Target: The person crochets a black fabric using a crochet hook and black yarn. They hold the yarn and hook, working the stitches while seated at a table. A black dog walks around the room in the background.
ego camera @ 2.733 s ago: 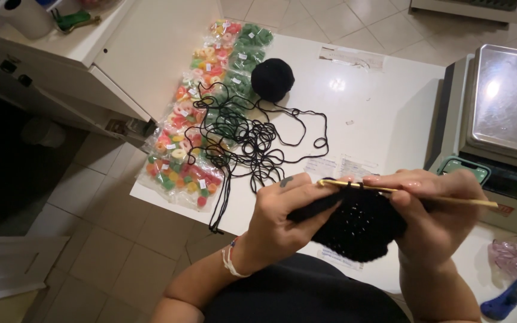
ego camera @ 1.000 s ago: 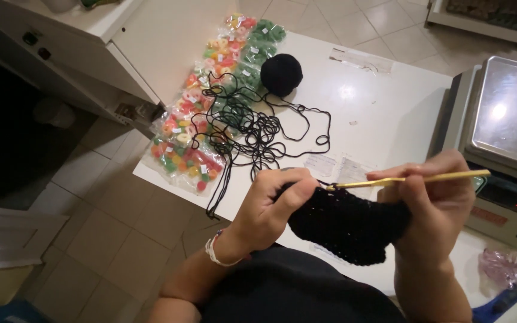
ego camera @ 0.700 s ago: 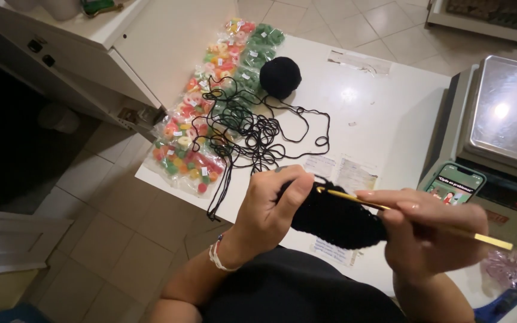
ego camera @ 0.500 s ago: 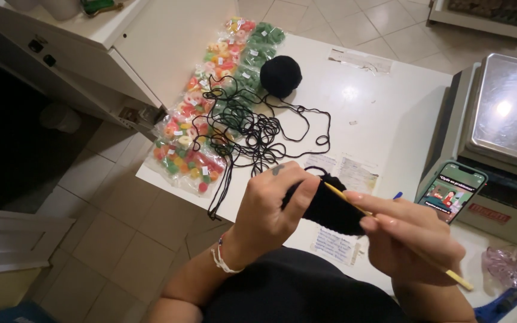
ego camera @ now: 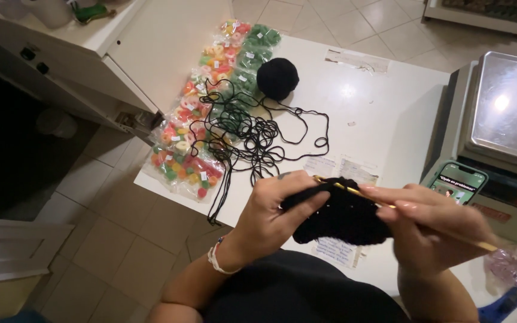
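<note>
My left hand point(ego camera: 269, 210) pinches the near-left edge of a black crocheted piece point(ego camera: 342, 215), held above the white table point(ego camera: 384, 113). In my right hand point(ego camera: 431, 221) is a yellow crochet hook point(ego camera: 354, 192), its tip poking into the top of the piece near my left fingers. A black yarn strand runs from the work into a loose tangle point(ego camera: 246, 134) on the table and on to a black yarn ball point(ego camera: 277, 78) farther back.
Clear bags of colourful ring candies point(ego camera: 201, 119) lie along the table's left edge. A metal-topped scale point(ego camera: 507, 107) stands at right with a phone point(ego camera: 455, 182) propped against it. Paper slips point(ego camera: 342, 167) lie under the work. A white counter point(ego camera: 91, 42) and tiled floor lie to the left.
My right hand swung the hook down and back up, drawing the tip back into the top of the black piece. The left hand kept its grip on the work.
</note>
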